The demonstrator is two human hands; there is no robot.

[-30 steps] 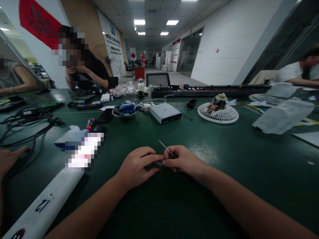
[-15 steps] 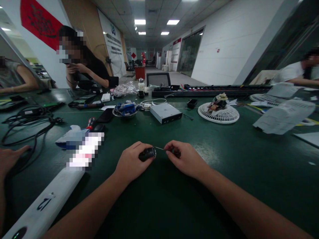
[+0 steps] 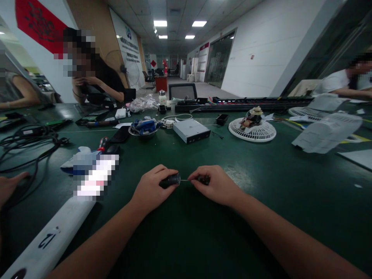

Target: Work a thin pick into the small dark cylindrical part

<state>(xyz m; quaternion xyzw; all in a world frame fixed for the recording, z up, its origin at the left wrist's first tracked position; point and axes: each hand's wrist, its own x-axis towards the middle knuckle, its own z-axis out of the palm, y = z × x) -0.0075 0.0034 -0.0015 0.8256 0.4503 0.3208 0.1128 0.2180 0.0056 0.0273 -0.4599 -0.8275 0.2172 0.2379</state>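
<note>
My left hand (image 3: 151, 188) is closed around a short black cylinder (image 3: 173, 179) that resembles a tool handle, its round end facing right. My right hand (image 3: 216, 184) pinches a thin metal rod (image 3: 184, 180) between thumb and fingertips. The rod points left, and its tip is at the cylinder's round end; whether it is inside I cannot tell. Something dark shows inside the curled fingers of my right hand, too hidden to name. Both hands are low over the green table (image 3: 180, 232).
Ahead are a grey optical drive (image 3: 192, 130), a metal bowl (image 3: 142, 133) with blue stuff, and a white fan grille (image 3: 252, 131). On the left lie a long white device (image 3: 52, 236), a glove (image 3: 80, 159) and black cables (image 3: 35, 141). Another person's hand (image 3: 11, 186) is at the left edge.
The rod in my right hand has swung from a slant above the cylinder's end to level, in line with it. The whole view has shifted slightly.
</note>
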